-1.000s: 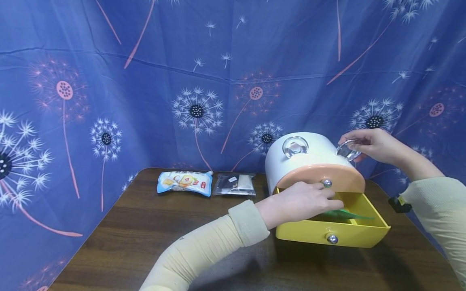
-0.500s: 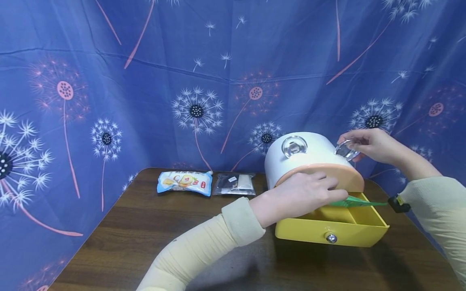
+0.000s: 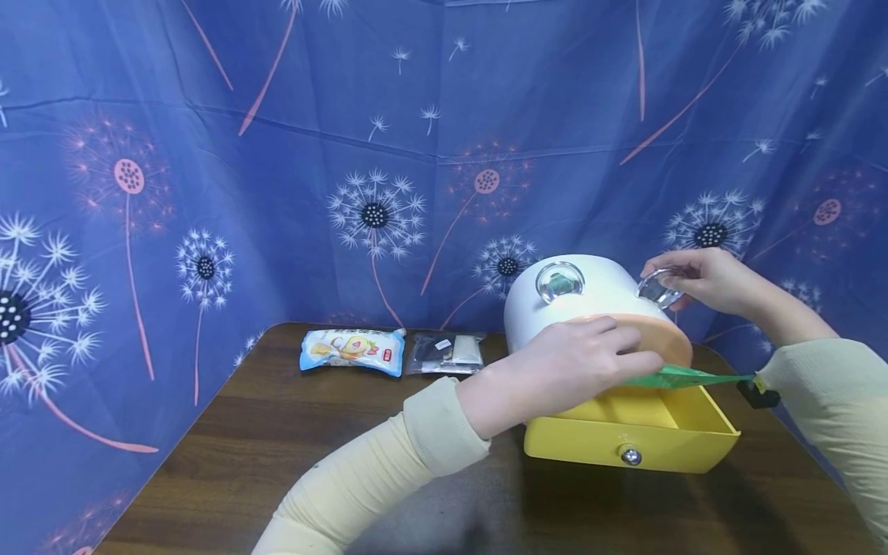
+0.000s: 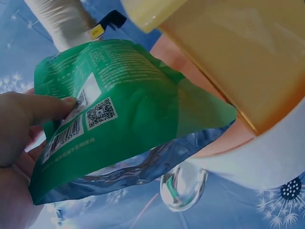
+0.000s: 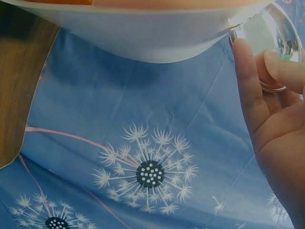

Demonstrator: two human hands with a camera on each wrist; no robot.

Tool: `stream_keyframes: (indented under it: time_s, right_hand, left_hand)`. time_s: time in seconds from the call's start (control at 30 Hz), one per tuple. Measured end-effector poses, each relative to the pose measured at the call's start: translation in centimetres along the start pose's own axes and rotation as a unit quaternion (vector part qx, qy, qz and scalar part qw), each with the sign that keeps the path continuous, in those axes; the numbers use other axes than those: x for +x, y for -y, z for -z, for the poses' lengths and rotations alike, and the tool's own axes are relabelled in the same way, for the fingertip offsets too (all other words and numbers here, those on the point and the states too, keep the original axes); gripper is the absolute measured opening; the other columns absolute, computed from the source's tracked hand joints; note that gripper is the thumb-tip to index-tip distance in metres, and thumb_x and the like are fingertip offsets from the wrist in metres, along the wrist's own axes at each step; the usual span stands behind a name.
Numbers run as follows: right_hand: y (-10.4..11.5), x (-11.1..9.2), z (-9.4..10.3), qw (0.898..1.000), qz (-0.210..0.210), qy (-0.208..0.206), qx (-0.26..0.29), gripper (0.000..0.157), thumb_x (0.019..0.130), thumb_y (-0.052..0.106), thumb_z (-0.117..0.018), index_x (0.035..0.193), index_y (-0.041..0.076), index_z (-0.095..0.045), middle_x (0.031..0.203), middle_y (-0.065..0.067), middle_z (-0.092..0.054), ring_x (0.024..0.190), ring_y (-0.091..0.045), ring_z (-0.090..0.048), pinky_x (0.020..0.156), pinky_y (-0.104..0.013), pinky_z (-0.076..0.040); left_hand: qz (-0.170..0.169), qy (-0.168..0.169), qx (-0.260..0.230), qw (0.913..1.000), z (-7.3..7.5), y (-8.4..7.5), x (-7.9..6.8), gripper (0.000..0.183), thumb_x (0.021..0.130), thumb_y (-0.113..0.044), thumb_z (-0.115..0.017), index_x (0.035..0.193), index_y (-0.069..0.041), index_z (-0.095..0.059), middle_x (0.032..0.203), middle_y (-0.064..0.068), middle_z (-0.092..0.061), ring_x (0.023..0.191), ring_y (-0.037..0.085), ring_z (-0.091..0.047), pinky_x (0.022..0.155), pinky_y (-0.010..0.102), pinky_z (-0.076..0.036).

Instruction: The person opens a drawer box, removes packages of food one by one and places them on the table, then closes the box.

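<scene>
My left hand pinches a green printed pouch with a QR code, a barcode and a silvery underside. It holds the pouch over the pulled-out yellow drawer, which has a round metal knob. The drawer belongs to a white rounded storage box with a peach-coloured front. Two round shiny ears stand on top of the box. With thumb and fingers, my right hand grips the right shiny ear. The peach front is partly hidden behind my left hand.
On the brown wooden table, a blue-and-white snack packet lies left of the box. Beside it is a clear bag with dark and pale contents. A blue dandelion-print cloth hangs behind. A black strap piece sits at the right sleeve.
My left hand has lifted the green pouch up out of the yellow drawer, and it now hangs above the drawer's rim. My right hand has stayed on the shiny ear.
</scene>
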State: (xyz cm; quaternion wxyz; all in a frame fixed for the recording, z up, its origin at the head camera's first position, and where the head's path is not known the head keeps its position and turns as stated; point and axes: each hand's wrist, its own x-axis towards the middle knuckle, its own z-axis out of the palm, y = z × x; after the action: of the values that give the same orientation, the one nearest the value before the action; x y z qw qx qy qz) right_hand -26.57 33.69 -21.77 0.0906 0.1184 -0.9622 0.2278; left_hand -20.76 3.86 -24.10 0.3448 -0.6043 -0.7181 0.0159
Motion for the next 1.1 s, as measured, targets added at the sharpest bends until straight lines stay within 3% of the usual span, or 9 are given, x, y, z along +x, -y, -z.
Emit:
stream_keyframes:
  time_s: [0.2,0.37,0.73,1.1]
  right_hand:
    - [-0.1,0.1,0.0,1.0,0.001,0.0,0.003,0.028,0.094,0.003,-0.052,0.121,0.004,-0.059,0.125,-0.026,-0.053,0.064,-0.018,-0.067,0.059,-0.027,-0.054]
    - [-0.2,0.1,0.0,1.0,-0.003,0.005,0.006,0.028,0.095,0.004,-0.051,0.122,0.005,-0.059,0.128,-0.026,-0.052,0.066,-0.017,-0.067,0.059,-0.027,-0.054]
    - [0.0,0.2,0.2,1.0,-0.017,0.012,0.001,0.03,0.095,0.005,-0.051,0.125,0.006,-0.058,0.129,-0.027,-0.051,0.067,-0.016,-0.068,0.062,-0.03,-0.055]
    - [0.0,0.2,0.0,1.0,-0.025,0.009,0.008,0.031,0.095,0.004,-0.051,0.125,0.005,-0.057,0.132,-0.028,-0.049,0.068,-0.018,-0.068,0.062,-0.031,-0.056]
  left_hand:
    - [0.003,-0.02,-0.03,0.9993,0.7,0.4,-0.8,0.033,0.096,-0.007,-0.043,0.117,-0.027,-0.059,0.103,-0.009,-0.056,0.098,0.008,-0.053,0.073,0.018,-0.047]
    - [0.012,-0.031,-0.023,0.9992,1.4,0.7,-1.5,0.034,0.096,-0.005,-0.042,0.115,-0.027,-0.06,0.102,-0.008,-0.056,0.089,0.009,-0.053,0.066,0.018,-0.045]
    - [0.02,-0.107,0.006,0.9941,2.4,1.1,-3.6,0.033,0.095,-0.005,-0.046,0.113,-0.026,-0.064,0.105,-0.007,-0.06,0.083,0.008,-0.053,0.059,0.016,-0.045]
    - [0.011,-0.197,0.038,0.9796,2.1,0.9,-6.2,0.026,0.096,-0.005,-0.045,0.101,-0.02,-0.066,0.088,-0.006,-0.058,0.074,0.008,-0.049,0.059,0.017,-0.043]
